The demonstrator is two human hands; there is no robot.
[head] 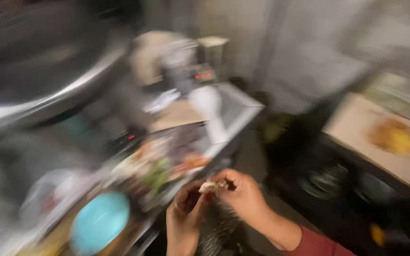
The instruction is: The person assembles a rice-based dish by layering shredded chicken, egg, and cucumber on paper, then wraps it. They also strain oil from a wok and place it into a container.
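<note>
Plate point(99, 222) left of hands — counter point(243, 106) behind.

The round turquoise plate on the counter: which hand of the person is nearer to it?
The left hand. It is just to the right of the turquoise plate. The right hand is farther right, beyond the left hand; both hold a small pale item.

Big pan point(48, 90): metal, glossy, bright streak along the rim.
Round lid point(99, 222): turquoise, smooth, looks like plastic; slight sheen.
Counter point(243, 106): pale, smooth, dull shine, likely metal; blur hides more.
Board point(357, 128): light, matt, wood-like.
Sleeve point(316, 244): dark red cloth, matt.
Small morsel point(210, 186): pale, rough, crumbly surface, between both hands; material unclear.
</note>
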